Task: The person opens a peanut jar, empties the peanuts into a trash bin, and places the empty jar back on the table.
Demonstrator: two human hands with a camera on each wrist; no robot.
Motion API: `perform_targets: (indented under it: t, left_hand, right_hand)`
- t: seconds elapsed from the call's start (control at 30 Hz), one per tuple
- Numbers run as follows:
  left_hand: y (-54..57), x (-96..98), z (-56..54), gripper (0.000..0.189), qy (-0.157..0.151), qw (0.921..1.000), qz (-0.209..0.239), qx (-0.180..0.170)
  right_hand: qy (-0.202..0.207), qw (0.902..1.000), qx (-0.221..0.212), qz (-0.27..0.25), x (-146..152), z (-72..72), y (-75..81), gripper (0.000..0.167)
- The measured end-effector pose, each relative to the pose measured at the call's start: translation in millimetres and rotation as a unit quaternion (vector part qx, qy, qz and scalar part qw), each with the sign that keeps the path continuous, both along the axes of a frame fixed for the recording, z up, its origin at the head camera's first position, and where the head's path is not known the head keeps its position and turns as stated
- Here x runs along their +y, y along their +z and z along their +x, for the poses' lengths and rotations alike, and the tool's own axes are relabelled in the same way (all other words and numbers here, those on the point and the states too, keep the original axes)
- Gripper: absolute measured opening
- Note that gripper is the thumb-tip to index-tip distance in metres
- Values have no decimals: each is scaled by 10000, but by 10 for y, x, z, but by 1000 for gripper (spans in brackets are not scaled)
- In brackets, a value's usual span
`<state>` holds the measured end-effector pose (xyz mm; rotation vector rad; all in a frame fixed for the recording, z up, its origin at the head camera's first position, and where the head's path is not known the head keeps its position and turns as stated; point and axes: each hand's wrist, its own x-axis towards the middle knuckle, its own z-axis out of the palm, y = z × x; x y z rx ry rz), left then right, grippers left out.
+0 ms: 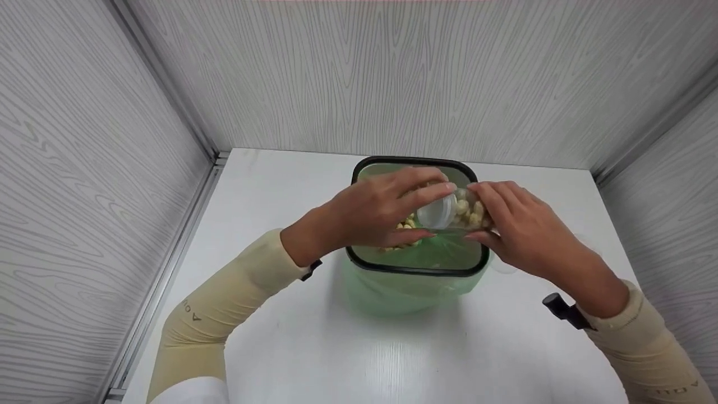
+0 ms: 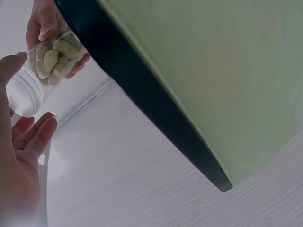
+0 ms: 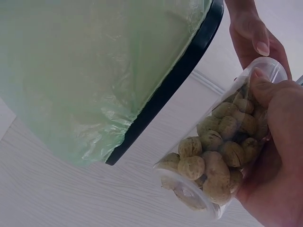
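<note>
A clear plastic jar [image 3: 213, 137] part full of unshelled peanuts lies tilted over a bin [image 1: 418, 272] with a black rim and a green bag. My right hand [image 1: 521, 227] grips the jar around its side, thumb and fingers on opposite sides. Its round mouth [image 1: 435, 213] faces my left hand [image 1: 376, 207]. That hand's thumb and fingers are spread around the mouth, fingertips right at the rim. In the left wrist view the fingers [image 2: 35, 137] look loosely extended. More peanuts [image 1: 406, 224] lie inside the bin, partly hidden under my left hand.
The bin stands on a white table [image 1: 387, 353], near the back panel [image 1: 392, 78]. Grey wood-grain panels also rise at the left [image 1: 67, 185] and right. Faint transparent round pieces [image 1: 504, 266] lie on the table to the right of the bin.
</note>
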<state>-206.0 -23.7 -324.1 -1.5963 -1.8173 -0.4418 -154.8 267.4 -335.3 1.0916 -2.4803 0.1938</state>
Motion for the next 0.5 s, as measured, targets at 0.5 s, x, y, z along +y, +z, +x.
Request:
perform_targets:
  t: [0.5]
  left_hand:
    - [-29,11,91,45,-126,9977,373,552]
  right_hand:
    - [293,9979,547,198,-66,9,-22,64]
